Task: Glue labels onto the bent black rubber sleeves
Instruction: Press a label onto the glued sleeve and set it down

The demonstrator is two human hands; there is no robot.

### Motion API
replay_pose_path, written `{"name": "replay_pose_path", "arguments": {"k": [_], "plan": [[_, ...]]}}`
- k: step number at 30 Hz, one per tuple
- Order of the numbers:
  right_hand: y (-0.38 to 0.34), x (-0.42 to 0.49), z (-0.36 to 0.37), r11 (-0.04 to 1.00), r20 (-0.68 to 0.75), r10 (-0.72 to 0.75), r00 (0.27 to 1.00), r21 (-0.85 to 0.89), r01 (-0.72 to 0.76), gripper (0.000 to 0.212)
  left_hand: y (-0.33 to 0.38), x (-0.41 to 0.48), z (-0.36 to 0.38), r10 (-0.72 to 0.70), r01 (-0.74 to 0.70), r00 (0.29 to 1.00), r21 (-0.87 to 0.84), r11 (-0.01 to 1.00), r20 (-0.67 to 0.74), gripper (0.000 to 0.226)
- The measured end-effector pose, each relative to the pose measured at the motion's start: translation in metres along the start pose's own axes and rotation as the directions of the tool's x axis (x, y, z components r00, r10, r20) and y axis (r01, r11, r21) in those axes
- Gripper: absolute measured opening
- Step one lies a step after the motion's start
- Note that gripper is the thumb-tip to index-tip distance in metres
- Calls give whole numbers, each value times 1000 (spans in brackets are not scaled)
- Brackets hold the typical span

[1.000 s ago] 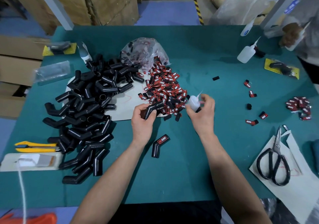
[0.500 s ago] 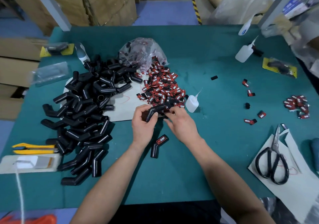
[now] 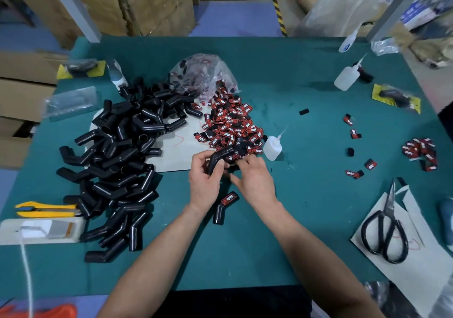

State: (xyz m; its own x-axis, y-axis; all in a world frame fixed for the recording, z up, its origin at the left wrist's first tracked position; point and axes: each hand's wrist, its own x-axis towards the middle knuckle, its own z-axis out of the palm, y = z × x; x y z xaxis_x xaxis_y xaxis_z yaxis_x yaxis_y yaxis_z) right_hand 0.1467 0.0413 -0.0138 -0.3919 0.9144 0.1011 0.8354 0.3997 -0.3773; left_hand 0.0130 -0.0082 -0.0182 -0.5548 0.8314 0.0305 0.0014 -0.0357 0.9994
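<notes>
My left hand (image 3: 204,183) grips a bent black rubber sleeve (image 3: 219,158) above the green table (image 3: 306,219). My right hand (image 3: 253,180) is just right of it, fingertips at the near edge of the red-and-black label pile (image 3: 232,124); whether it pinches a label is hidden. A small white glue bottle (image 3: 272,147) stands upright right of the pile. One sleeve with a label on it (image 3: 224,207) lies between my wrists. A big heap of bare sleeves (image 3: 117,160) covers the left of the table.
Black scissors (image 3: 384,232) lie on white paper at the right. A yellow utility knife (image 3: 46,209) and a white block (image 3: 39,230) sit at the left edge. A second glue bottle (image 3: 346,78), scattered labels (image 3: 420,152) and a plastic bag (image 3: 203,75) lie farther back.
My right hand set the glue bottle down upright beside the label pile and came back left to the pile's near edge, next to the sleeve. My left hand kept its hold on the sleeve.
</notes>
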Motion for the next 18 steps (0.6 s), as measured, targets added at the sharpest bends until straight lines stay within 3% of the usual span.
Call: {"name": "replay_pose_path", "arguments": {"k": [4, 9, 11, 13, 14, 16, 18], "plan": [[-4, 4, 1, 999, -56, 17, 998, -31, -19, 25, -1, 1, 1, -16, 16, 1000, -30, 999, -5, 26], [-4, 3, 4, 985, -145, -102, 984, -150, 81, 22, 1, 1, 1, 5, -5, 1000, -52, 999, -1, 28], [3, 6, 8, 993, -156, -106, 982, -59, 98, 17, 0, 2, 2, 0, 0, 1000, -52, 999, -1, 28], [7, 9, 9, 974, -56, 35, 998, 225, -22, 10, 0, 3, 1, -22, 23, 1000, -57, 998, 11, 26], [8, 10, 7, 897, 26, 133, 991, 421, -131, 12, -1, 4, 0, -34, 35, 999, -60, 998, 21, 25], [10, 11, 2, 602, 143, 246, 959, 753, -267, 24, -2, 5, 0, -47, 49, 998, -55, 997, 31, 23], [14, 12, -3, 376, 216, 259, 942, 876, -304, 30, -3, 6, 0, -51, 53, 998, -57, 997, 30, 24]]}}
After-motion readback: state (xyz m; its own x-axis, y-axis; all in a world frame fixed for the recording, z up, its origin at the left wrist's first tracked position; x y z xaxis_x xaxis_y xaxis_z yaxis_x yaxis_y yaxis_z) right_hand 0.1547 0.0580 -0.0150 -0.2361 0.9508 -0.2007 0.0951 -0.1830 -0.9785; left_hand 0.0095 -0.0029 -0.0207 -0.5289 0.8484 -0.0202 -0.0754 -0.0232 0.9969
